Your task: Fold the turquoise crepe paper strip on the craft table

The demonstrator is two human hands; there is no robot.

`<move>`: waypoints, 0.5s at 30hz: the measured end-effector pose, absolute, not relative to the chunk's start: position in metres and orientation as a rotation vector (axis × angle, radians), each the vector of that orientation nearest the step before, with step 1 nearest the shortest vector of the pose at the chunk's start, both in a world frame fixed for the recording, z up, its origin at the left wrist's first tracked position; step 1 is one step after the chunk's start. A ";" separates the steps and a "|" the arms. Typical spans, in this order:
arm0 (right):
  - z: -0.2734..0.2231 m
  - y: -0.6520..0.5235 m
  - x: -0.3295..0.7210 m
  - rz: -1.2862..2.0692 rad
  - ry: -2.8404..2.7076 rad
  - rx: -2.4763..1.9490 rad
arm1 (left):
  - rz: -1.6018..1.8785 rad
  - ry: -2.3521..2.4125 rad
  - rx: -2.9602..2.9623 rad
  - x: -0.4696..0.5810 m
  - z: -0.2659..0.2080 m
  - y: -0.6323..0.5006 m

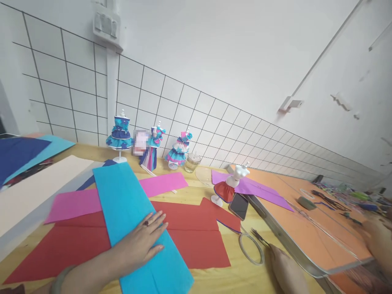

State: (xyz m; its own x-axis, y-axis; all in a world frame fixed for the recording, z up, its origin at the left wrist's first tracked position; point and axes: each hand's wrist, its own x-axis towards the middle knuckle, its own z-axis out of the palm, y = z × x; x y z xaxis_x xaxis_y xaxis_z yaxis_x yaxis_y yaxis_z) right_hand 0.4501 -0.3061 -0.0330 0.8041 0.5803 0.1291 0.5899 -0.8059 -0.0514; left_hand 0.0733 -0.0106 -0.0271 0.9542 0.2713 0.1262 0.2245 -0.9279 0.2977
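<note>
While the left hand [143,241] was laid flat, fingers spread, on the turquoise paper strip [134,220] across red sheets [196,237] on the near surface [232,277], smoothing seemed underway; the right hand's [286,271] grip could not be told beside the tape ring [251,247]; steady downward pressure would likely be needed next.

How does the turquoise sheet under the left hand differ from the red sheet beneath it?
The turquoise sheet is a long narrow strip running diagonally; the red sheet is wider and spreads to both sides of it. The turquoise sheet lies on top, pressed flat by the left hand; the red sheet lies underneath, untouched by that hand. The red sheet's right part has a stepped, cut outline; the turquoise edges are straight. Both lie flat on the wooden table.
</note>
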 end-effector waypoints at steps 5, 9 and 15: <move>-0.032 -0.313 0.451 -0.150 -0.821 -2.909 | 0.336 0.031 2.747 0.065 -0.016 -0.020; -0.024 -0.322 0.450 -0.155 -0.714 -2.892 | 0.314 -0.102 2.699 0.065 -0.002 -0.035; -0.012 -0.322 0.395 0.245 -0.534 -2.048 | 0.153 -0.097 2.628 0.069 -0.001 -0.041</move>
State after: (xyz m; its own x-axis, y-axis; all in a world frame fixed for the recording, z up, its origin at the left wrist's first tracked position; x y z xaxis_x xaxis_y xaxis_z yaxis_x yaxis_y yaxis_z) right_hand 0.3951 -0.3216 -0.0117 0.8838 0.4659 0.0433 0.2713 -0.4348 -0.8587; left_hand 0.0694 -0.0409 -0.0011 0.9911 -0.0406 0.1265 -0.0970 -0.8717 0.4804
